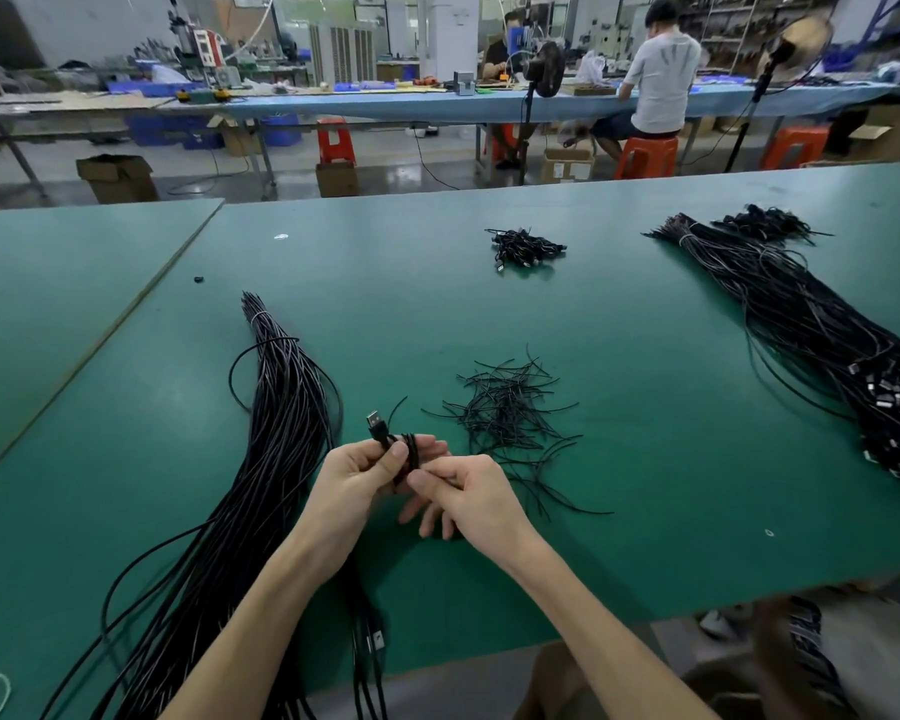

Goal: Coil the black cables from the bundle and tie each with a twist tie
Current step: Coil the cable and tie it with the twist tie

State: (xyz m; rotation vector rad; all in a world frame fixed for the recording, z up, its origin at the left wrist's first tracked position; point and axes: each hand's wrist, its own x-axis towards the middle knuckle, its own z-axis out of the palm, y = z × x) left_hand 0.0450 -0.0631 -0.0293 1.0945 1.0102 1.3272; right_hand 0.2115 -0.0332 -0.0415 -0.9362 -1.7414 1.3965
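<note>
L hand + R hand on one coiled cable, over tabletop close to its near edge.
L grips coil w/ thumb across; R thumb and forefinger pinch its near end. Coil long axis runs near-to-far; USB plug pokes past L thumb, pointing far-left. Beyond: twist-tie pile, bundle to its left, tied coils nr far edge.

Bare forearms converge forward. The left hand grips a coiled cable, thumb on top; the right hand pinches it between thumb and forefinger, other fingers loose.
</note>
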